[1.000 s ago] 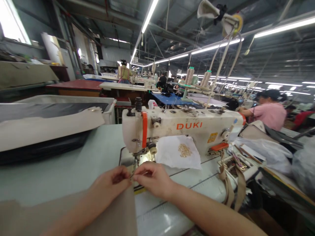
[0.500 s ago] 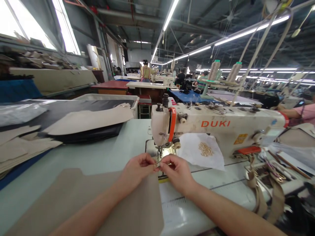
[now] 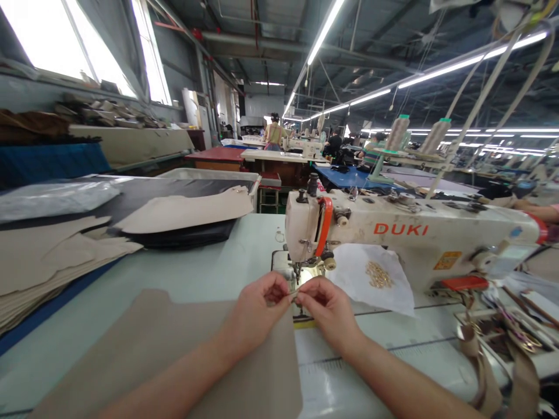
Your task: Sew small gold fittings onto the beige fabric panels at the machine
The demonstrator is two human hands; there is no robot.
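Just in front of the needle of a white sewing machine (image 3: pixel 393 227), my left hand (image 3: pixel 257 308) and my right hand (image 3: pixel 329 317) meet fingertip to fingertip. Both pinch a small, narrow, pale strip (image 3: pixel 293 293); most of it is hidden by the fingers. A large taupe panel (image 3: pixel 152 326) lies flat on the table under my left hand and forearm. Behind my right hand, small gold-coloured metal pieces (image 3: pixel 379 274) are heaped on a white sheet (image 3: pixel 349 262) beneath the machine arm.
Stacked beige panels (image 3: pixel 65 256) lie at the left. Behind them a beige panel (image 3: pixel 187 209) tops a black pile. A tray (image 3: pixel 526 364) with taupe straps (image 3: pixel 483 372) sits at the right. Thread cones (image 3: pixel 397 132) stand behind the machine. A person (image 3: pixel 274 132) is farther back.
The head view has turned a little left, so the scene sits farther right. My hands keep their pinch on the small strip, close to the needle, with only slight finger movement.
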